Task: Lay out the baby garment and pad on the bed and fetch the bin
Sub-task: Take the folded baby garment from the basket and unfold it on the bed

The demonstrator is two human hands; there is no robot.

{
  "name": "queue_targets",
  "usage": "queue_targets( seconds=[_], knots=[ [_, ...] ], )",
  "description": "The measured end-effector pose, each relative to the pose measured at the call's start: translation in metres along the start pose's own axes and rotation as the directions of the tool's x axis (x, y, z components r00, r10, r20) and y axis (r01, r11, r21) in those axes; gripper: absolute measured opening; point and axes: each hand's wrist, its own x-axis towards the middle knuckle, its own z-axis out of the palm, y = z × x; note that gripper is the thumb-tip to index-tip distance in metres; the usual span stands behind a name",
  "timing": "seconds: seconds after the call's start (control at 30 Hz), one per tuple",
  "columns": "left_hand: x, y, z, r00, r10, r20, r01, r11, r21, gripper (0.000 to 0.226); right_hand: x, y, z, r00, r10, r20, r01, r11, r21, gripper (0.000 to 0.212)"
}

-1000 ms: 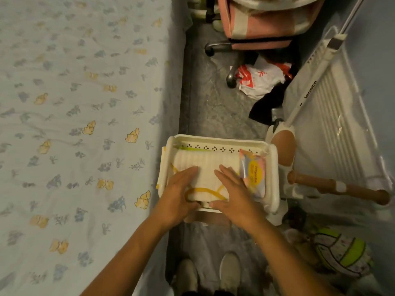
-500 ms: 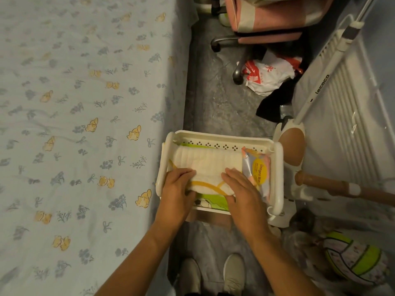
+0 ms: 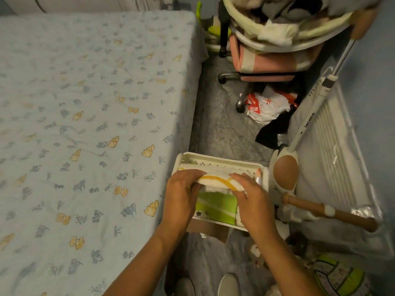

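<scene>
- Bed (image 3: 85,124): biggest thing here, fills the left side. Pale blue sheet w/ small flowers & yellow animals, a bit creased, nothing on it yet. So it's free for laying things out.
- Basket (image 3: 222,162): white plastic, perforated wall, sits right beside the bed edge over the grey floor. Close enough that stuff can prob. go straight across to the sheet.
- Left hand (image 3: 181,197) & right hand (image 3: 252,199): both clenched on the ends of a folded white cloth (image 3: 215,182), one hand per end, thumbs on top. Gripping both ends likely keeps the fold from falling open as it lifts.
- Cloth: white, soft, quilted-looking, w/ a curved yellow stripe. Raised just above the basket, not on the bed yet. Can't tell if it's the garment or the pad.
- Green piece (image 3: 215,207): bright green w/ a pale band, lying in the basket under the cloth.
- Small packet (image 3: 258,178): only an edge shows at the basket's right end, past the right hand.
</scene>
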Motion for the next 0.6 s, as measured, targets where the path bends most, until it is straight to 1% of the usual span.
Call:
queue_targets(
  seconds=[0.07,0.17,0.3,0.37,0.43,0.5,0.6],
  knots=[
    [0.003,0.016,-0.013,0.999,0.037,-0.020,-0.037,0.999,-0.005,0.019,-0.002,-0.017,-0.013,1.000,-0.008,-0.007,0.008,1.000,-0.003,0.037],
    [0.003,0.035,-0.036,0.996,0.057,-0.075,-0.062,0.996,-0.060,0.018,-0.006,-0.047,-0.032,0.999,-0.038,-0.020,0.037,0.999,-0.026,0.038],
    [0.003,0.041,-0.076,0.990,0.096,-0.101,-0.098,0.995,-0.019,0.018,-0.016,-0.090,-0.039,0.997,-0.075,-0.016,0.075,0.997,0.003,0.038],
    [0.000,0.034,-0.102,0.991,0.064,-0.119,-0.062,0.998,0.015,0.017,-0.021,-0.113,-0.026,0.994,-0.107,-0.019,0.108,0.994,0.010,0.039],
    [-0.008,0.022,-0.133,0.990,-0.015,-0.141,0.017,1.000,0.014,0.019,-0.028,-0.140,-0.005,0.989,-0.147,-0.007,0.147,0.989,0.032,0.040],
    [-0.018,0.005,-0.170,0.986,-0.067,-0.154,0.070,0.997,0.012,0.025,-0.036,-0.168,0.020,0.985,-0.175,0.010,0.174,0.984,0.047,0.040],
    [-0.038,-0.029,-0.231,0.984,-0.119,-0.137,0.117,0.993,-0.017,0.039,-0.055,-0.212,0.062,0.968,-0.247,0.041,0.244,0.968,0.059,0.039]
  ],
)
